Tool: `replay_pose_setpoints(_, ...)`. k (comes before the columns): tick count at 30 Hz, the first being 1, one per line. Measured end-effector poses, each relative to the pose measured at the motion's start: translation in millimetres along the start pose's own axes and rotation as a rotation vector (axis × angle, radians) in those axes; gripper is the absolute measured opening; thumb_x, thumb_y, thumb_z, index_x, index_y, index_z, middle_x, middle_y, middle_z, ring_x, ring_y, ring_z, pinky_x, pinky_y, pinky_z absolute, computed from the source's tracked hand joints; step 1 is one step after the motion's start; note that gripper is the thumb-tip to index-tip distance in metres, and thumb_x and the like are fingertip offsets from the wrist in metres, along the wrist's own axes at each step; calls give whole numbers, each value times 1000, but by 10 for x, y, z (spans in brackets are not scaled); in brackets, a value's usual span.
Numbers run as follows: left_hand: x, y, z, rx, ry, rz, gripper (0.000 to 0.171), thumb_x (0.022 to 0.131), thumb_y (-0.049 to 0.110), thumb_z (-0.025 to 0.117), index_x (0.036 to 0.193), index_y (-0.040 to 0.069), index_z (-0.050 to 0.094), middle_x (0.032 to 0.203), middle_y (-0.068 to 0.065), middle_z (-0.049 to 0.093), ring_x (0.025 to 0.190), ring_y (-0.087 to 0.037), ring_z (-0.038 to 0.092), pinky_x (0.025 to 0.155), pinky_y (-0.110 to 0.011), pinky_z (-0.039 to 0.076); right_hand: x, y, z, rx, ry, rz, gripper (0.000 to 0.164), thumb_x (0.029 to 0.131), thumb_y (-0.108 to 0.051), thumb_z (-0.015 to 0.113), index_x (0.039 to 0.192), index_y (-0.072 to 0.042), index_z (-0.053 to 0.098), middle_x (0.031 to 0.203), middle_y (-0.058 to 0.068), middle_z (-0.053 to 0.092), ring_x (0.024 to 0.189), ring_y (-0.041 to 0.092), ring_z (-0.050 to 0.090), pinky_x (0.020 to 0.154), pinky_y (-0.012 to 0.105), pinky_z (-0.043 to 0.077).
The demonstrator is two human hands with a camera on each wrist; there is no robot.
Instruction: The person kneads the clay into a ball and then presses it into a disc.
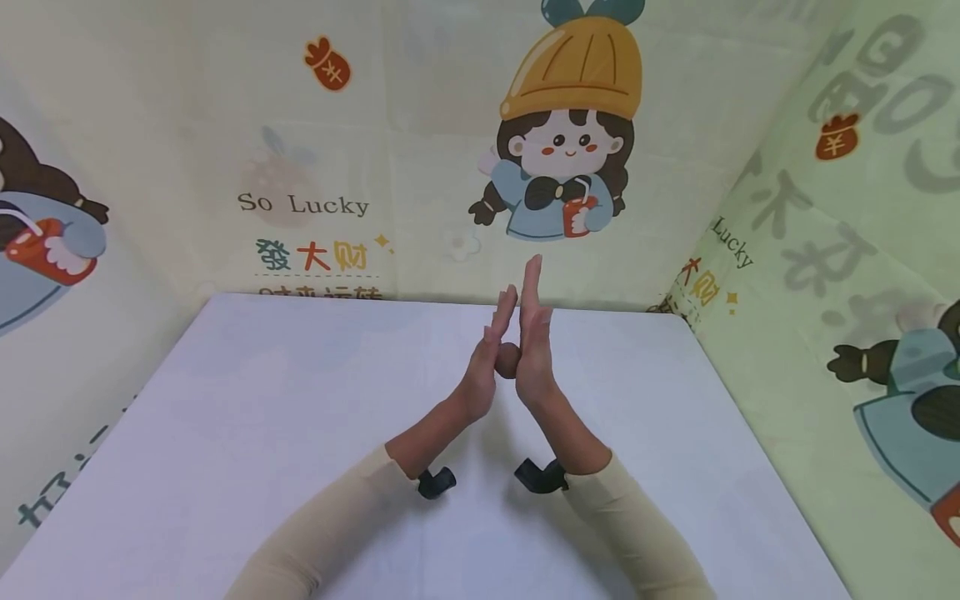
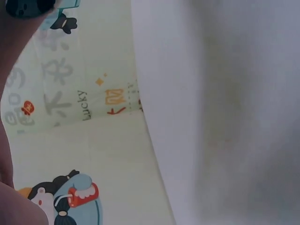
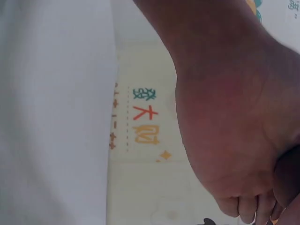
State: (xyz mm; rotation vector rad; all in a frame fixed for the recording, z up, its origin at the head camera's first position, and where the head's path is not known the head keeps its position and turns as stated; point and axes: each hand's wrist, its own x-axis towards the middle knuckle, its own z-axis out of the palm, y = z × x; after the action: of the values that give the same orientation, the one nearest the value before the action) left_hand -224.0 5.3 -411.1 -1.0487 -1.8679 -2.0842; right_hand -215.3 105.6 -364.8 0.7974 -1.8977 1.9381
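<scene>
A small round brown ball (image 1: 507,361) is between the two facing palms, above the white table (image 1: 300,417). My left hand (image 1: 480,372) presses it from the left, its fingers straight and pointing up and away. From the other side, my right hand (image 1: 536,354) touches the ball, fingers also extended. The right wrist view shows a large palm and wrist, with the dark ball (image 3: 289,176) partly cut off at the right edge. Only strips of skin show along the left border of the left wrist view, and the ball cannot be made out there.
Pale printed cloth with cartoon figures (image 1: 570,167) and lettering (image 1: 311,254) hangs behind the table and at both sides. A black wrist mount (image 1: 437,482) sits by the left cuff, and another black mount (image 1: 542,477) by the right.
</scene>
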Motion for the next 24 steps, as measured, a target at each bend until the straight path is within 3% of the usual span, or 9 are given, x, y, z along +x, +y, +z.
replay_pose_setpoints(4,-40,44,52,-1,-5,-2,69,113,46,7,169,6,10,176,-1,7,160,-13,-5,125,-56,-6,65,3,-68,1,30,10,93,100,-79,14,170,-20,-4,174,-15,-7,158,6,-8,123,55,-9)
replay_pose_setpoints(8,-82,111,106,-7,3,10,65,113,38,6,169,5,8,176,3,4,160,-12,-5,125,-53,-7,115,8,-123,10,38,15,94,100,-80,16,170,-20,-4,174,-15,-6,158,5,-9,123,53,-13)
replay_pose_setpoints(16,-104,268,146,-3,37,53,65,111,36,8,169,6,2,176,0,-3,160,-14,-6,125,-53,-6,101,63,-126,91,-29,71,96,101,-78,16,170,-14,-4,176,-10,-5,159,11,-7,123,55,-10)
replay_pose_setpoints(18,-91,310,134,0,52,54,67,111,41,8,169,8,2,176,1,-3,160,-13,-7,124,-55,-8,63,98,-107,116,-53,97,97,100,-80,16,170,-15,-3,176,-9,-6,160,13,-6,124,52,-2)
replay_pose_setpoints(20,-69,344,117,6,69,49,70,111,47,9,169,9,2,176,4,-2,160,-11,-8,124,-56,-10,23,134,-82,142,-72,117,98,99,-82,16,170,-16,-3,176,-6,-6,160,16,-3,121,45,18)
replay_pose_setpoints(22,-42,362,95,7,86,45,74,111,54,10,170,10,2,176,6,-1,159,-10,-9,123,-56,-11,-16,162,-46,174,-80,128,100,98,-84,17,170,-17,-3,176,-6,-4,160,16,-1,116,36,27)
replay_pose_setpoints(24,-14,372,74,3,102,46,77,110,58,10,169,9,2,176,7,0,159,-9,-9,124,-54,-11,-49,190,-3,193,-82,117,100,99,-83,17,170,-15,-1,177,-5,-2,160,16,0,115,36,30)
